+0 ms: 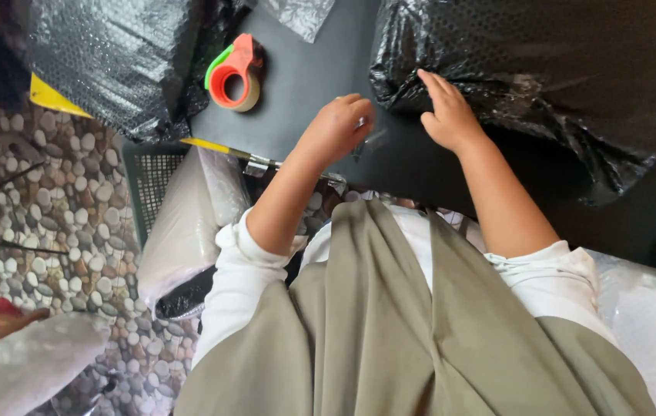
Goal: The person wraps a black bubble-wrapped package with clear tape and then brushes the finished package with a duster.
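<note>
A large parcel wrapped in black bubble wrap [543, 69] lies on a dark table [305, 85]. My right hand [445, 114] rests flat against its near left edge, fingers together and pointing away. Just to the left, my left hand [337, 123] is curled on the table, pinching a small shiny thing that looks like a strip of clear tape near the parcel's corner; I cannot make out exactly what it is.
An orange and green tape dispenser [234, 73] lies on the table to the left. More black bubble wrap [112, 62] is heaped at top left. A yellow-handled tool [224, 150] lies at the table's edge. Below are a dark mesh crate [151, 181] and pebble floor [58, 200].
</note>
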